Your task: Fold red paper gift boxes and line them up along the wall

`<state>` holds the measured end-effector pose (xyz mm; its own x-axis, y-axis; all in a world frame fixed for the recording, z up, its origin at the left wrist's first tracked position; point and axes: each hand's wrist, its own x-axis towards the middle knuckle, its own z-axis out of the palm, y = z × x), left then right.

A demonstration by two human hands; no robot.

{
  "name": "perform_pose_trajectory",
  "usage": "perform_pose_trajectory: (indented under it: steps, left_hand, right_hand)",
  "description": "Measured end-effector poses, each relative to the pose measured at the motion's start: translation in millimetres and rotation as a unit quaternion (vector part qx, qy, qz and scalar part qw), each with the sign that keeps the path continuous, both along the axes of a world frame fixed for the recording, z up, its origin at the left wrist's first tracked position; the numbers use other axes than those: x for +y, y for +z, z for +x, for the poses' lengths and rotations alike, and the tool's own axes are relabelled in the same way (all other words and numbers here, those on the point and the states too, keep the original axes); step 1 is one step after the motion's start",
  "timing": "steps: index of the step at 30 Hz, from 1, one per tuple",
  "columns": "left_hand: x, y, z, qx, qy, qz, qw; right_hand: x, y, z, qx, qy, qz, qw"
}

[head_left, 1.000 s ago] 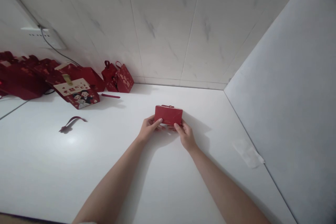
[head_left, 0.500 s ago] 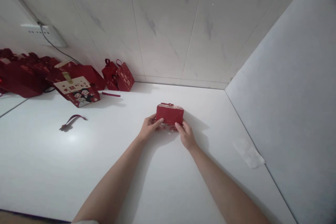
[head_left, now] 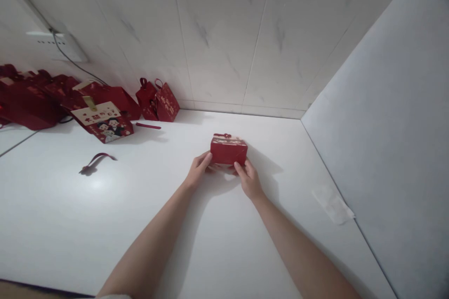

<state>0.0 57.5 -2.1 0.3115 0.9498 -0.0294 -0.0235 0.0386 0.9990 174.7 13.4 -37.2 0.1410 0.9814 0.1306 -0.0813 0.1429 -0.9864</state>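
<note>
Between my hands is a small red gift box [head_left: 228, 153], with a plain red side toward me and a printed cream-and-red face tilted up. My left hand [head_left: 200, 168] grips its lower left corner, thumb along the edge. At the lower right corner, my right hand [head_left: 247, 176] holds it with the thumb on the near side and fingers behind. The fingertips under the box are partly hidden. Away to the left on the table lie a dark red ribbon with a tassel-like end [head_left: 96, 162] and a flat red strip [head_left: 148, 126].
Several red gift boxes [head_left: 31, 103] crowd the left back. A box with a printed couple [head_left: 108, 124] stands in front of them, and two small handled boxes [head_left: 167, 103] lean by the tiled wall. A white tissue [head_left: 333, 203] lies at the right edge of the white table [head_left: 147, 233].
The gift box has tipped so more of its printed face shows, and shifted slightly right. My left thumb has slid from its near side to the left edge.
</note>
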Motion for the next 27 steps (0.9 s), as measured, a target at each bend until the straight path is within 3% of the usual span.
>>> perform_pose_trajectory:
  steps: [7, 12, 16, 19, 23, 27]
  left_hand:
    - [6, -7.1, 0, -0.036, 0.048, 0.022, 0.998]
    - [2, -7.2, 1, -0.059, 0.006, 0.044, 0.997]
    - [-3, 1.1, 2, -0.064, -0.07, 0.078, 0.992]
    - [-3, 3.7, 4, -0.078, -0.083, 0.076, 0.991]
    - [-2, -4.4, 5, -0.061, -0.063, 0.095, 0.992]
    - [-1, -12.0, 3, -0.011, -0.017, 0.143, 0.99]
  right_hand:
    - [-12, 10.0, -2, -0.145, -0.085, 0.139, 0.976]
    - [-16, 14.7, -3, -0.187, -0.103, 0.194, 0.957]
    - [-20, 15.8, -6, -0.195, -0.066, 0.195, 0.959]
    - [-21, 15.3, -8, -0.144, -0.061, 0.173, 0.972]
    - [-17, 14.3, -7, -0.122, -0.113, 0.113, 0.979]
    - [-15, 14.2, -3, -0.253, -0.121, 0.081, 0.956]
